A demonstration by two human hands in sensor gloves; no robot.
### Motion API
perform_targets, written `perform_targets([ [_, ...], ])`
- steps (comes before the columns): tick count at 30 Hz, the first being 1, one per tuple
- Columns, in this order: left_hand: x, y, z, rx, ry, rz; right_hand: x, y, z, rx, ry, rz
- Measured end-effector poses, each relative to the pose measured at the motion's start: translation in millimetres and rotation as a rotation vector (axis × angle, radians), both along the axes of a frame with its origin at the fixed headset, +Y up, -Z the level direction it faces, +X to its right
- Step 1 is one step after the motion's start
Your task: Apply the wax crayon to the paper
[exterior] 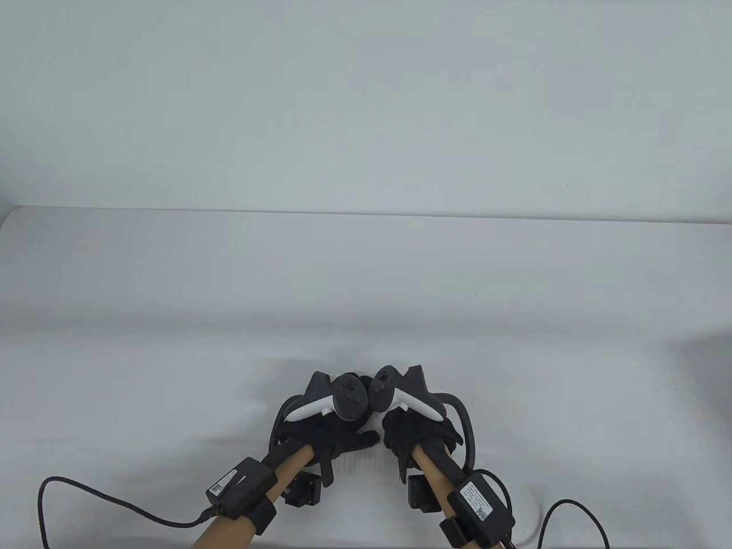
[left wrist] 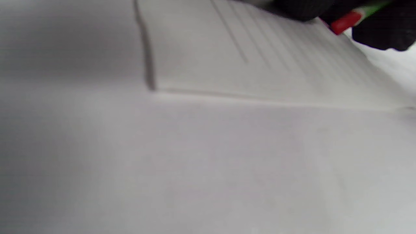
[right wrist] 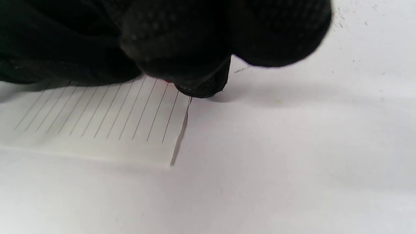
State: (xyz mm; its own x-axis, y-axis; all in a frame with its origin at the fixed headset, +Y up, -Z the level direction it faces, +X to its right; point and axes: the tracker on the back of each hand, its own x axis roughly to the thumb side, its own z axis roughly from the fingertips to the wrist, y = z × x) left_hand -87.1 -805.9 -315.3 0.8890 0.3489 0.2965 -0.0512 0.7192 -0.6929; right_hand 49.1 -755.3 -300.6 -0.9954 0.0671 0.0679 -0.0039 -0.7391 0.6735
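A sheet of lined paper (right wrist: 107, 130) lies on the white table; it also shows in the left wrist view (left wrist: 260, 65). In the table view both hands cover it. My right hand (exterior: 414, 429) has its fingertips (right wrist: 195, 68) bunched together and pressed down at the paper's corner, with a trace of red between them. The left wrist view shows a red crayon (left wrist: 346, 21) with a green part, held between black gloved fingers (left wrist: 383, 32) over the paper. My left hand (exterior: 329, 437) lies low beside the right one, with its thumb stretched towards it. Its other fingers are hidden under the tracker.
The white table (exterior: 366, 297) runs wide to a back edge against a pale wall. Cables (exterior: 114, 503) trail from both wrists near the front edge. A few small dark specks (right wrist: 338, 19) mark the table by the paper.
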Motion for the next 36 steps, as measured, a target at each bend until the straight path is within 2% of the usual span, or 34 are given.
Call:
perform_targets([
  [5,-2,3,-1,-0.006,0.011,0.031,-5,0,3,0.034,0.022,0.046],
  [8,-22,21,-4,0.029,0.017,0.092,-3,0,4,0.041,0.025,0.039],
  [10,-36,25,-2,0.024,0.013,0.072,-2,-1,5,0.041,0.025,0.035],
  [14,-54,10,4,-0.058,-0.014,-0.057,-3,-1,6,0.052,0.035,0.046],
  [17,-57,4,5,-0.088,0.021,0.021,-1,1,8,0.087,0.026,0.056],
  [20,-55,6,5,-0.067,-0.009,-0.037,-3,8,13,0.171,0.037,0.047],
  [25,-57,4,4,-0.08,-0.002,-0.017,-25,5,22,0.158,0.148,-0.074],
  [29,-57,4,5,-0.085,-0.005,-0.018,-39,1,26,0.312,0.189,-0.111],
  [36,-56,4,5,-0.088,-0.006,-0.017,-44,-4,27,0.289,0.206,-0.196],
])
